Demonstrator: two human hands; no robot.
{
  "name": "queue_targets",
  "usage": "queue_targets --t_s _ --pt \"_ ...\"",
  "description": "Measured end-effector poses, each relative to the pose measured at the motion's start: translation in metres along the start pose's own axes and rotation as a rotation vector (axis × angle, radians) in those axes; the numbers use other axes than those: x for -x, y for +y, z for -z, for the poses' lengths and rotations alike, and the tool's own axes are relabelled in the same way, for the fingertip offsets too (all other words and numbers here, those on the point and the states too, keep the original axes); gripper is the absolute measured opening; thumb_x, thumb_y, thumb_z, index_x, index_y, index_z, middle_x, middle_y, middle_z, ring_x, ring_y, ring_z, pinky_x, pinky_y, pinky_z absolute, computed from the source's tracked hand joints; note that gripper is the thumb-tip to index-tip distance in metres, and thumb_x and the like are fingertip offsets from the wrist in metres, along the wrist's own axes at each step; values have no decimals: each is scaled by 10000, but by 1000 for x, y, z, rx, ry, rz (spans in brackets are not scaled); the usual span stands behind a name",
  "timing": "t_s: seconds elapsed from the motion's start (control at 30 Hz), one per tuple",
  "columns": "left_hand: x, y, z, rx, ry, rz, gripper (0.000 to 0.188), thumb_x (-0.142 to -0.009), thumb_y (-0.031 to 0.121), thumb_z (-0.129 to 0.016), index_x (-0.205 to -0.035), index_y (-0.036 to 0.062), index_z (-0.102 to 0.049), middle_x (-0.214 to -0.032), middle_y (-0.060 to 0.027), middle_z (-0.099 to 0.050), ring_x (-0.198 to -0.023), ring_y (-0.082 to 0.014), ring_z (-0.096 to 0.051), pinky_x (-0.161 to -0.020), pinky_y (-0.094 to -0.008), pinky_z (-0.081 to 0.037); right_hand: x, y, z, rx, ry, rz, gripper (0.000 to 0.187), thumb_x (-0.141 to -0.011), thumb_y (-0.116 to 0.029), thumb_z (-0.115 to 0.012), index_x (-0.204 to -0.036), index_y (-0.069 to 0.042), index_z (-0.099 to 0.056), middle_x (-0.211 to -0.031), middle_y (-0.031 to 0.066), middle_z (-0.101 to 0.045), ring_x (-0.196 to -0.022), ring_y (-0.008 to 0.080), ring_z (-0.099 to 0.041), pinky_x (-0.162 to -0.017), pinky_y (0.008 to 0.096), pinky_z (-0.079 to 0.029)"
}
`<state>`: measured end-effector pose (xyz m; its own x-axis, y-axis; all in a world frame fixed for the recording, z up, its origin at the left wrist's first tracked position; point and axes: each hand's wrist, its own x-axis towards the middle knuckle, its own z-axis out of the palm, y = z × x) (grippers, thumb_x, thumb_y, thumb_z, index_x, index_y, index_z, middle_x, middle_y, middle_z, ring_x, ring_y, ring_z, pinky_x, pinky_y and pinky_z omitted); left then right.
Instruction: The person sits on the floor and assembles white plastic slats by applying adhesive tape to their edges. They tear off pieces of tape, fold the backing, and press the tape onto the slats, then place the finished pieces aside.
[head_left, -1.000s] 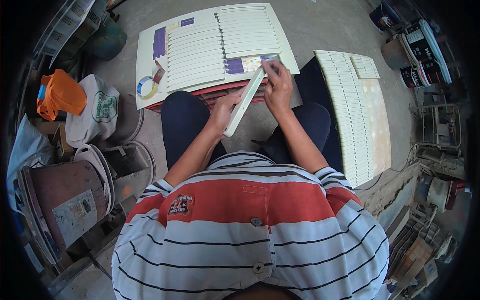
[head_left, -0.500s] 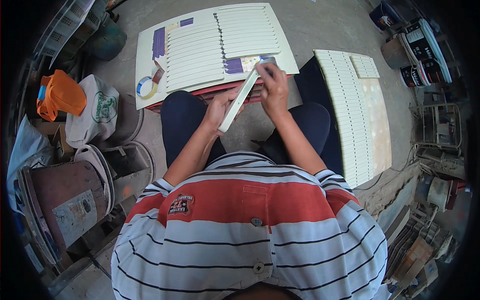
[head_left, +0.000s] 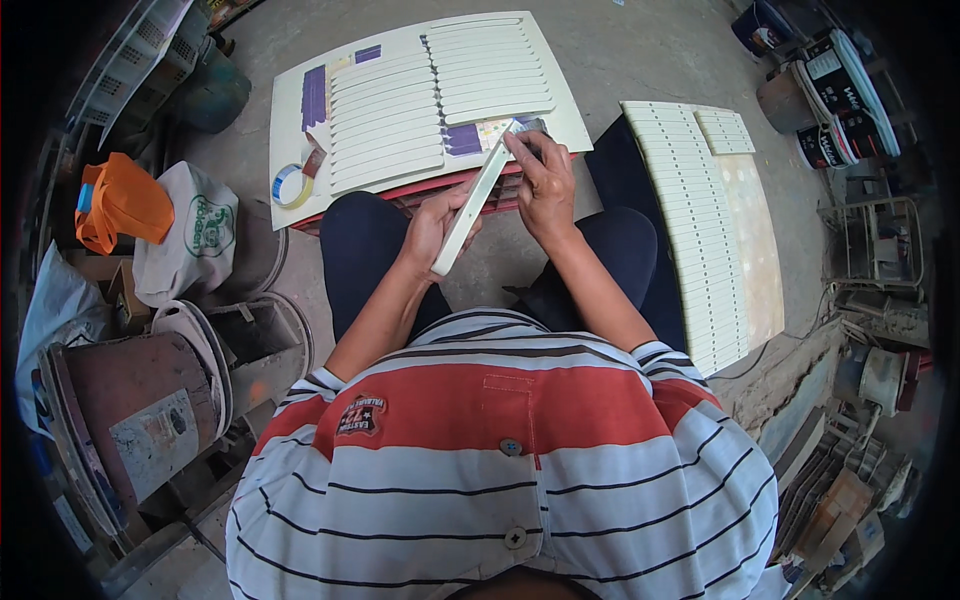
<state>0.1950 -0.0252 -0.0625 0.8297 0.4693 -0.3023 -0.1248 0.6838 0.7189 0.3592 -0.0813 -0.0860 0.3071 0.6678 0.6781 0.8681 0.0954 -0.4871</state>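
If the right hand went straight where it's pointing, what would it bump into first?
Probably the pale strip: the right hand is at its far end. Past that, maybe the white board, but depth is unclear.

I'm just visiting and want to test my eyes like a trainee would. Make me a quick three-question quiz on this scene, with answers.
1. Choose one. The left hand holds:
A) the orange bag
B) a long pale strip
C) a bucket

2. True or false: the roll of tape lies by the near left corner of the slatted white board in front of the person.

3. Fill in: the right hand is at the strip's ____ end, as seen from the person.

Key: 1. B; 2. True; 3. far.
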Motion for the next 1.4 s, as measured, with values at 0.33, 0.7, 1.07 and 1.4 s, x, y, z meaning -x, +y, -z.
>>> queue_targets --t_s 0.33,0.7,1.07,1.4 --pt "-14 -4 14 -51 79 2 478 -883 209 -366 -1314 17 -442 -759 -33 -560 -593 -90 -519 -529 -200 -434 10 -18 -5 -58 -27 44 575 -596 134 -502 -1103 -99 -643 -1028 110 -585 -866 295 -542 -763 377 -437" --pt "-33 10 22 -10 233 -1 480 -889 183 -335 -1331 16 -418 -1011 -97 -590 -840 -154 -580 -727 -262 -486 31 -57 5 -279 -126 218 522 -601 103 -556 -1077 -92 -648 -1027 96 -594 -842 277 -550 -722 359 -448" --pt "-33 6 14 106 263 -131 449 -897 164 -335 -1292 -22 -441 -931 -92 -601 -751 -168 -579 -666 -270 -495 29 -48 2 -272 -127 231 519 -607 130 -529 -1062 -82 -662 -985 109 -604 -838 287 -562 -719 356 -444" --pt "-33 10 2 102 338 -64 387 -915 179 -339 -1226 3 -487 -903 -102 -612 -731 -159 -597 -587 -247 -500 20 -37 -3 -257 -125 134 530 -606 128 -537 -1071 -96 -657 -1004 95 -596 -838 289 -547 -742 367 -464"
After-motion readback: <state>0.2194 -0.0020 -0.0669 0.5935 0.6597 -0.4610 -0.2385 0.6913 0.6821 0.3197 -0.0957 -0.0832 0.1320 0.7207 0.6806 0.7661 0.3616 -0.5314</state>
